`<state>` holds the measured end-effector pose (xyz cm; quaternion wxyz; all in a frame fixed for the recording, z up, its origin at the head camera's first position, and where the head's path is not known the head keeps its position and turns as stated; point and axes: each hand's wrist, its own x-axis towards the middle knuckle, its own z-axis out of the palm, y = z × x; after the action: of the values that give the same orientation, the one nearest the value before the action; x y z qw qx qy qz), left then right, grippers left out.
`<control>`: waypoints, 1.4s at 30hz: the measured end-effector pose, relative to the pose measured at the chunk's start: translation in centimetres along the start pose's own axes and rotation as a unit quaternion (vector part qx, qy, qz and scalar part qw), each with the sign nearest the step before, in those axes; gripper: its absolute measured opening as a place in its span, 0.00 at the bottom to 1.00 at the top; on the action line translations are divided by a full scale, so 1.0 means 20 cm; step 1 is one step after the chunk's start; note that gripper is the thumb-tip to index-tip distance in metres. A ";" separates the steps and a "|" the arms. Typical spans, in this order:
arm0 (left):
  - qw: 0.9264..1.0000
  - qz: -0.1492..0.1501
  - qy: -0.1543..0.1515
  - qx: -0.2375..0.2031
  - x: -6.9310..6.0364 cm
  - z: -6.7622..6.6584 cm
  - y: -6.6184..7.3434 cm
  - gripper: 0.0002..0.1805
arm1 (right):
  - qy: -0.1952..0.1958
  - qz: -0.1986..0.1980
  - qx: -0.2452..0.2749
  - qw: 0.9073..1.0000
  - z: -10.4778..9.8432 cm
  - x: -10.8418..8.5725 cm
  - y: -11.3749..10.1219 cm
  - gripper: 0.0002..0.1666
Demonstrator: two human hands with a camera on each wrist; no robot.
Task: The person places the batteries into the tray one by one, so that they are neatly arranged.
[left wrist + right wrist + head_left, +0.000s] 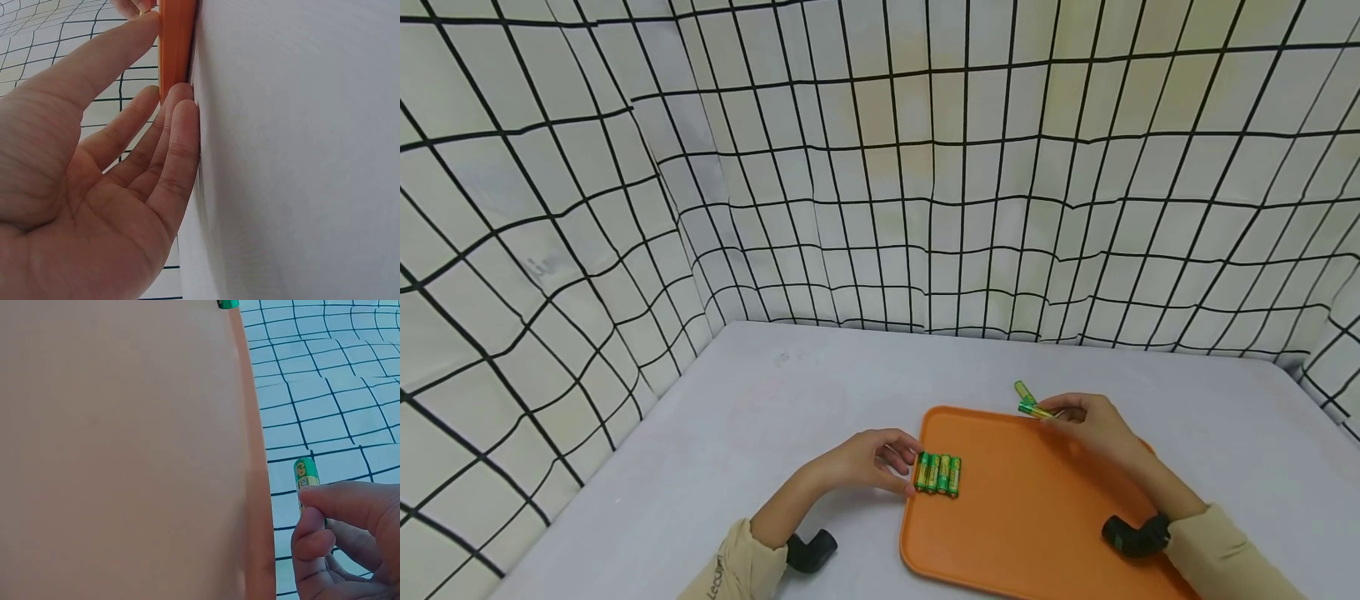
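Observation:
An orange tray [1015, 517] lies on the white table. Several green and yellow batteries [938, 474] sit side by side in a row near its left rim. Just left of that row is my left hand [865, 460], fingers loosely bent, at the tray's edge. In the left wrist view, the fingers of this hand [119, 187] reach to the orange rim and hold nothing. My right hand [1093, 425] pinches a battery [305, 469] between thumb and fingers, above the tray's far rim. Another battery [1023, 392] lies just beyond that rim, partly behind the held one.
A white sheet with a black grid net [880, 200] walls the table's back and sides. Each wrist bears a black curved piece, one by the left sleeve [811, 552] and one by the right sleeve [1135, 537]. White tabletop [790, 392] stretches around the tray.

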<state>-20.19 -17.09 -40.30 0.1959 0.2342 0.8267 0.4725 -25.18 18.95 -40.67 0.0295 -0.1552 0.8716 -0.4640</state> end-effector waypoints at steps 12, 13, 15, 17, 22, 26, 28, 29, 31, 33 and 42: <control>1.000 0.002 -0.002 0.005 0.00 -0.01 0.00 0.27 | -0.016 -0.015 0.002 1.000 0.03 -0.02 -0.02 0.17; 1.000 0.003 -0.002 0.005 0.00 -0.01 0.00 0.27 | -0.017 -0.016 0.001 1.000 0.03 -0.02 -0.03 0.16; 1.000 0.003 -0.003 0.005 -0.01 -0.01 0.01 0.27 | -0.019 -0.018 0.002 1.000 0.04 -0.03 -0.04 0.16; 1.000 0.006 -0.005 0.007 -0.01 -0.01 0.00 0.27 | -0.023 -0.019 0.002 1.000 0.05 -0.04 -0.05 0.16; 1.000 0.006 -0.006 0.006 0.00 -0.01 0.00 0.27 | -0.034 -0.010 0.002 0.999 0.07 -0.05 -0.07 0.15; 1.000 0.012 -0.006 0.005 -0.01 -0.01 0.00 0.26 | -0.047 -0.010 0.002 0.999 0.08 -0.05 -0.08 0.15; 1.000 0.013 -0.006 0.005 0.00 0.00 0.00 0.26 | -0.053 -0.013 0.008 0.998 0.09 -0.06 -0.08 0.15; 1.000 0.014 -0.005 0.005 0.00 0.00 0.00 0.26 | -0.055 -0.016 0.008 0.998 0.09 -0.06 -0.09 0.15; 1.000 0.014 -0.005 0.005 0.00 0.00 -0.01 0.26 | -0.059 -0.018 0.011 0.998 0.09 -0.07 -0.09 0.15; 1.000 0.014 -0.005 0.004 0.00 0.00 -0.01 0.26 | -0.064 -0.021 0.006 0.998 0.10 -0.08 -0.10 0.14; 1.000 0.009 -0.004 0.007 0.00 -0.01 0.00 0.27 | -0.095 -0.034 -0.006 0.995 0.12 -0.09 -0.13 0.13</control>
<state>-20.22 -17.24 -40.31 0.1937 0.2446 0.8269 0.4678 -22.43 16.22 -40.13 0.0953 -0.2286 0.8617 -0.4430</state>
